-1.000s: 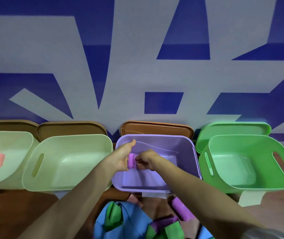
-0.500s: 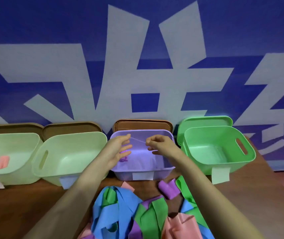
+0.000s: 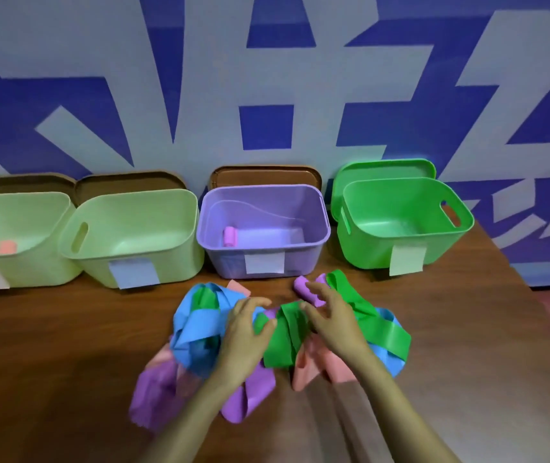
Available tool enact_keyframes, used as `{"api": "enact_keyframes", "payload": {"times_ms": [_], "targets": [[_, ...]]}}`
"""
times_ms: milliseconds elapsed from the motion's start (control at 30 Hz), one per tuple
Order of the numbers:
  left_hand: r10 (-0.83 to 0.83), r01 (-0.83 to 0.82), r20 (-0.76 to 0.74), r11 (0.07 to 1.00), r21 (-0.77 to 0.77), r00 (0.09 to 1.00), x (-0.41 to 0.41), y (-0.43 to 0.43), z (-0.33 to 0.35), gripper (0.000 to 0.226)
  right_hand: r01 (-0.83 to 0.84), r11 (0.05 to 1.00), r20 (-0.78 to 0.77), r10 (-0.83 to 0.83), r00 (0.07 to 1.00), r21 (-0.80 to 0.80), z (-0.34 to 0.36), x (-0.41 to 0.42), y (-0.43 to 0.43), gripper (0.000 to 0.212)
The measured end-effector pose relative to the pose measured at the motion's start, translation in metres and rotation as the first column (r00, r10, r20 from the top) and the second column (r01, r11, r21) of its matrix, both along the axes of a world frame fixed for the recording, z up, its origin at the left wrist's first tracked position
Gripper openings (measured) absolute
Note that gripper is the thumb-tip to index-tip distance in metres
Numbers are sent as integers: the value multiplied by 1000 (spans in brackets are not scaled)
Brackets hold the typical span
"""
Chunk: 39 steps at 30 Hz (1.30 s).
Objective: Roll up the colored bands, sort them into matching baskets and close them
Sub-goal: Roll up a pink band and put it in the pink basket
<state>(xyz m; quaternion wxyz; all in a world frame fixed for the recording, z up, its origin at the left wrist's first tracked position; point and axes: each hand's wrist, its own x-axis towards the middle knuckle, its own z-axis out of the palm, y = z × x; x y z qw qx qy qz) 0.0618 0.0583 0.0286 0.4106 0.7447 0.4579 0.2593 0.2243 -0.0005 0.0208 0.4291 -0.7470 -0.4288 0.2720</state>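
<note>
Tangled pile of bands point(image 3: 277, 332) (blue, green, purple, pink) on the tabletop point(image 3: 66, 345), under both hands. Left hand point(image 3: 245, 332) grip apart, fingers spread over blue and green strips. Right hand point(image 3: 332, 317) grip apart too, fingertips touching a green band point(image 3: 283, 335); rolled purple band point(image 3: 302, 289) just beyond it. Farther out, purple basket point(image 3: 313, 248) holds one purple roll point(image 3: 230, 236). Basket labels are blank (no readable writing).

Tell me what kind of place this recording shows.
Probably a staged sorting station, not a home: a wooden table against a blue-and-white patterned wall, four labelled baskets lined up, and a pile of bands in front.
</note>
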Motion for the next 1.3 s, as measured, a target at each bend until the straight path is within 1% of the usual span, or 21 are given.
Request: {"api": "enact_keyframes", "payload": {"times_ms": [33,100,133,200,267,333,400,500,633,733,800,867,900,933,1000,1067,1100,1133,1200,1267,1300], "targets": [[-28,33,-70,997,66,997,-3,-7,-15,30,-34,999,76,33,997,12,-15,-6,-4,45],[-97,114,-161,989,99,982,-3,-21,-43,57,-106,994,189,109,976,-21,-41,-16,-13,61],[-104,138,-220,979,148,970,-2,-26,-58,60,-119,992,200,124,972,-39,-52,-20,-19,62],[-96,168,-288,956,240,953,0,-34,-81,51,-104,995,213,104,972,-11,-71,-25,-28,54],[-62,140,-232,932,334,971,2,-35,-96,40,-93,994,238,75,968,62,-85,-26,-37,49],[-28,79,-139,922,378,990,2,-33,-104,38,-89,984,276,43,960,155,-94,-24,-42,43],[19,-16,-5,952,306,1000,1,-33,-101,38,-102,963,264,33,964,251,-97,-21,-43,39],[94,-112,168,989,101,981,-4,-34,-93,25,-61,919,117,16,993,390,-91,-20,-48,36],[161,-183,319,982,39,934,-8,-39,-90,22,56,851,61,-103,993,523,-86,-21,-54,30],[175,-233,354,964,127,919,-11,-47,-78,22,91,853,69,-148,987,514,-83,-24,-59,24],[107,-182,328,962,206,938,-15,-51,-61,17,145,840,0,-171,985,522,-70,-27,-65,15],[25,-112,302,955,275,953,-19,-53,-41,7,161,823,-63,-151,987,544,-49,-26,-69,15],[10,-103,319,955,276,948,-21,-53,-31,11,150,824,-81,-126,989,547,-35,-26,-71,15],[18,-111,361,964,240,933,-24,-54,-21,12,150,823,-131,-93,987,548,-21,-25,-72,16],[83,-121,478,991,49,875,-29,-54,-3,11,219,818,-379,-2,926,531,10,-23,-72,21],[188,-58,585,971,-233,789,-30,-54,13,18,304,836,-668,97,738,457,36,-23,-73,23],[231,-4,622,939,-343,748,-30,-54,20,19,328,848,-746,114,656,418,46,-22,-72,23],[254,53,650,909,-414,716,-30,-53,26,19,322,862,-779,123,615,391,53,-20,-71,21],[240,169,693,868,-466,680,-29,-50,33,22,245,884,-750,159,642,398,59,-17,-66,16],[172,208,707,884,-418,686,-24,-46,33,22,150,889,-670,206,713,433,60,-14,-60,23],[125,173,671,917,-360,731,-20,-43,31,25,98,890,-639,240,731,446,59,-13,-58,28]]}}
